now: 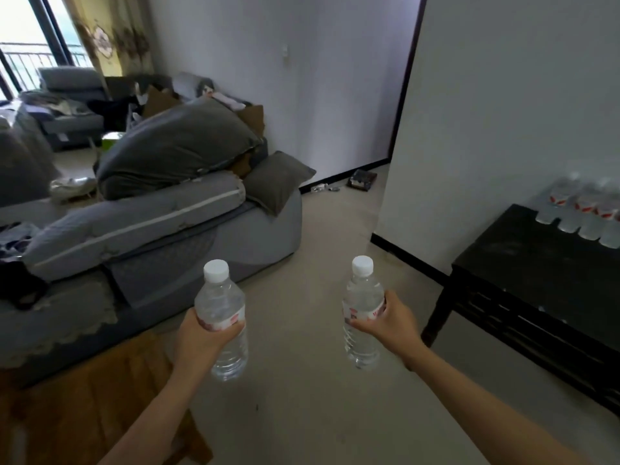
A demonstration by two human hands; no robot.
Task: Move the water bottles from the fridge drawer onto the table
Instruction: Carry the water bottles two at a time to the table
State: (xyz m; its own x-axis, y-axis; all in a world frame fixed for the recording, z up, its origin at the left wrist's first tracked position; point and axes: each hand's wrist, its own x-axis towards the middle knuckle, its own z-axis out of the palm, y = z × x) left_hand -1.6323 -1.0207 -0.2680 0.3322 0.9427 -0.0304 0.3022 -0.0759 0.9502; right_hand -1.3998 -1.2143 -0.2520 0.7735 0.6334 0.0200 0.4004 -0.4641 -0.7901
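Note:
My left hand point(203, 337) grips a clear water bottle point(221, 303) with a white cap and a red-and-white label, held upright over the floor. My right hand point(385, 322) grips a second bottle point(362, 293) of the same kind, also upright. A black table point(536, 263) stands to the right against the white wall. Several water bottles point(582, 209) with red labels stand in a row at its far right end. The fridge drawer is not in view.
A grey sofa point(167, 229) piled with cushions and bedding fills the left side. A wooden surface point(84, 404) lies at the lower left. Pale floor point(318, 414) runs between sofa and table. Small clutter point(360, 179) lies on the floor by the far doorway.

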